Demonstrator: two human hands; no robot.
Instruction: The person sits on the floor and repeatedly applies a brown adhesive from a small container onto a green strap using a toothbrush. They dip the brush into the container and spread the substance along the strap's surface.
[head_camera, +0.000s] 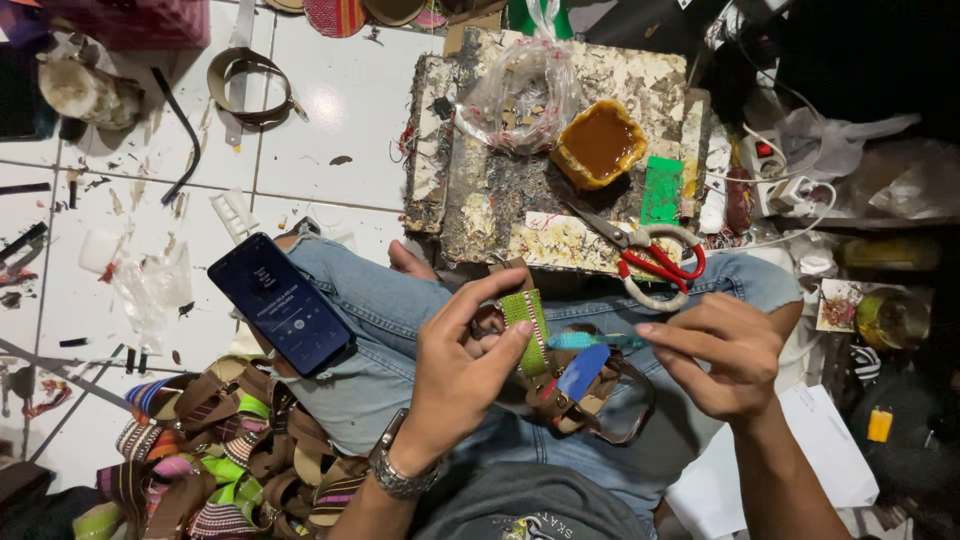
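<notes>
My left hand (462, 362) pinches a short green woven strap (527, 327) with brown leather ends, held upright over my lap. My right hand (722, 352) holds a thin teal tool (590, 341) by its end, the tip pointing left at the strap. Below both hands lie a blue card (583, 372) and a brown leather strap loop (590, 405) on my jeans. A watch sits on my left wrist.
A phone (284, 302) rests on my left knee. Ahead lies a stained work board (500, 190) with red-handled scissors (650, 255), a yellow tub of glue (600, 143), a plastic bag (520, 95) and a green card (662, 190). Woven straps (230, 460) are piled at lower left.
</notes>
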